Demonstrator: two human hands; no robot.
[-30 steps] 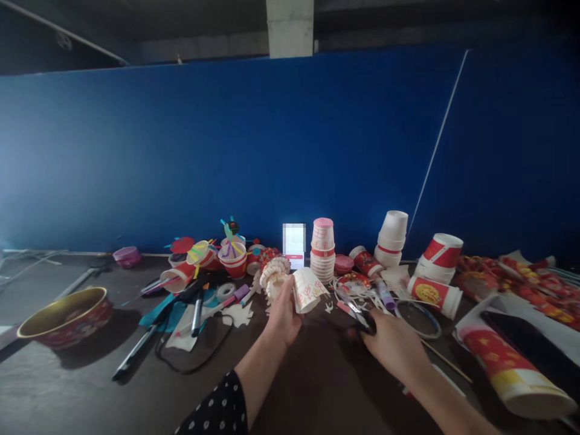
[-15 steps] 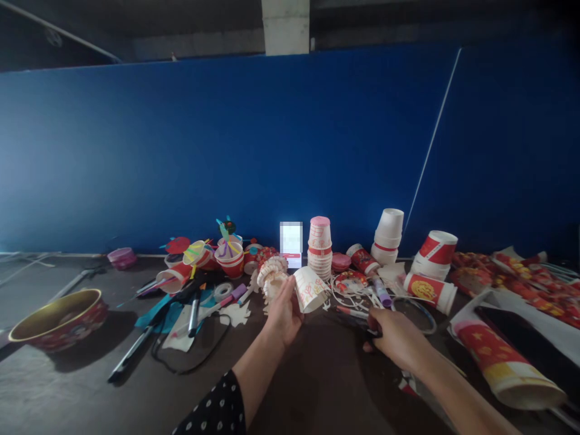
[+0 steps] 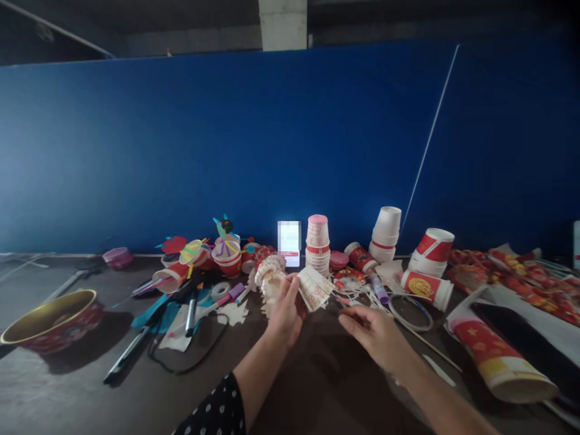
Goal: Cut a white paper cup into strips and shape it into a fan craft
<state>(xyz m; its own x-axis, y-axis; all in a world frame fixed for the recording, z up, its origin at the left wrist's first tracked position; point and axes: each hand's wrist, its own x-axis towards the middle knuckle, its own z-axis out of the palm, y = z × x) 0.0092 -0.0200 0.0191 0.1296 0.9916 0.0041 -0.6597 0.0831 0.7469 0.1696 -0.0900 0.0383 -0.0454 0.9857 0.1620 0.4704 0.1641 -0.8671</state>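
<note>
Holding a paper cup (image 3: 316,289), white with red drawings, in the air over the middle of the tabletop (image 3: 312,386), in front of a tall stack of cups (image 3: 318,251) near the far edge. Squeezing its left side with the left hand (image 3: 287,314), with thumb and fingers tight on it. Tilted a little since half a second ago, and showing less of the round opening now.

Reaching in with the right hand (image 3: 362,323), closer to the cup than before, but not touching. Had scissors in that hand a second ago; showing none now. Cannot tell about the scissors: maybe set down, maybe hidden. Keeping the right thumb and finger a narrow way apart; cannot tell about anything thin between. Seems to leave that hand freer for the cup.

Just left of the cup, close to a frilly white thing (image 3: 270,277). Farther out, with a gold-rimmed bowl (image 3: 49,320) toward the left edge and a black phone (image 3: 525,341) toward the right edge.
</note>
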